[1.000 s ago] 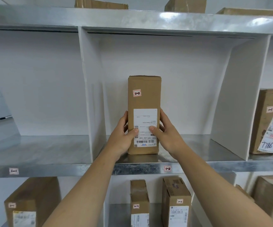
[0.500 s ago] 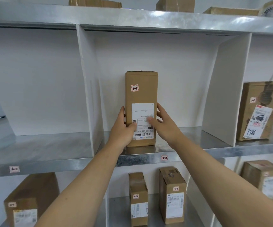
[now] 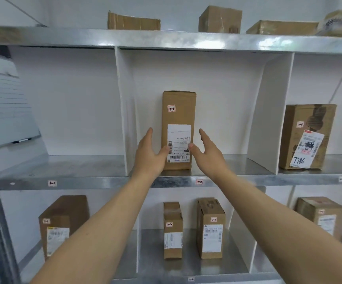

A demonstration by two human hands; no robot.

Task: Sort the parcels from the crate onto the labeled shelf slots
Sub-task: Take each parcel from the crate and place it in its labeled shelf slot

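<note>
A tall brown parcel with a "1-2" sticker and a white shipping label stands upright in the middle slot of the metal shelf. The shelf's front edge below it carries a "1-2" tag. My left hand is just left of the parcel with fingers straight, its thumb in front of the label's lower left corner. My right hand is just right of it, fingers spread and straight, thumb tip at the label's right edge. Neither hand grips the parcel.
White dividers wall the slot. The right slot holds a parcel marked 7786. A "1-1" tag marks the left slot. Several parcels stand on the lower shelf and on top.
Both hands let go of the parcel and opened, drawing back slightly to either side. The parcel stays upright in the slot. The camera pulled back and shifted.
</note>
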